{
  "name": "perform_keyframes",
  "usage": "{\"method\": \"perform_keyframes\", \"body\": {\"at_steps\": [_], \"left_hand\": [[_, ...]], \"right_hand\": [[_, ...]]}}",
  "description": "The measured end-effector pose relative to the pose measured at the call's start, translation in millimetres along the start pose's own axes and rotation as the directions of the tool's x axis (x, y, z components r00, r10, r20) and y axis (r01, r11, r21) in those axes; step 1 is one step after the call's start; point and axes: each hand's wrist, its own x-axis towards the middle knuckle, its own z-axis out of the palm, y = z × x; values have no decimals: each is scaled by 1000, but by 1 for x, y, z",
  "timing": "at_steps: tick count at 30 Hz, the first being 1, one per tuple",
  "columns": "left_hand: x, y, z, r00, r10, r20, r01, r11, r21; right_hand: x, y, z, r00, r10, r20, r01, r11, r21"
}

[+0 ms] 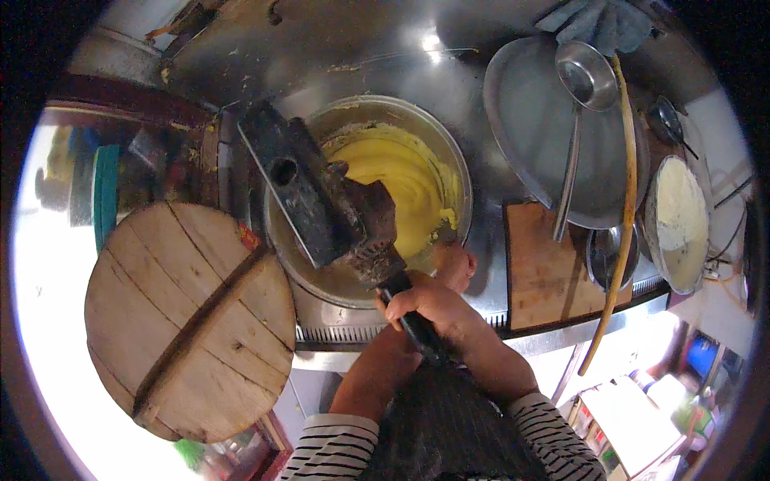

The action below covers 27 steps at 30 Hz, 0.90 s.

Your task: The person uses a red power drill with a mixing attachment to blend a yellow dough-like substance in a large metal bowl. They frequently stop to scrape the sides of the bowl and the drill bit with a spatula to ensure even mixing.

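Observation:
My right hand point(425, 303) is wrapped round the black handle of a bulky, grimy tool point(321, 192). That tool has a wide black block with a round hole at its far end and a dusty brown middle; its exact kind is unclear. It hangs over a big round metal pot point(459, 152), hiding the pot's left part. Smooth, thick yellow batter point(409, 188) lies inside, with bits stuck on the wall. Crossing beneath the right wrist, my left hand point(454, 266) is closed at the pot's near right rim. What it grips, if anything, is hidden.
A round wooden lid point(192, 321) with a crossbar stands at the left. To the right are a large metal basin point(513, 120) with a ladle point(585, 76), a long wooden stick point(630, 176), a wooden board point(541, 272) and a bowl of pale powder point(678, 208).

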Motion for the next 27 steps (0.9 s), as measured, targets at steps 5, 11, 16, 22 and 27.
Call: {"method": "perform_keyframes", "body": {"at_steps": [5, 11, 16, 22, 27], "left_hand": [[39, -11, 38, 987, 3, 161, 7, 998, -61], [134, 14, 34, 941, -35, 337, 137, 949, -283], [46, 61, 91, 981, 152, 119, -110, 947, -303], [-15, 61, -27, 952, 255, 169, -201, 938, -283], [-63, 88, -163, 748, 640, 177, -439, 277, 854]], "right_hand": [[20, -12, -4, 996, -76, 48, 70, 991, 115], [58, -49, 20, 986, -55, 158, 38, 993, 110], [64, -61, -6, 995, -89, 43, 84, 989, 122], [70, -74, -14, 991, -133, 27, 128, 982, 141], [68, -68, -34, 990, -141, -26, 141, 990, 1]]}}
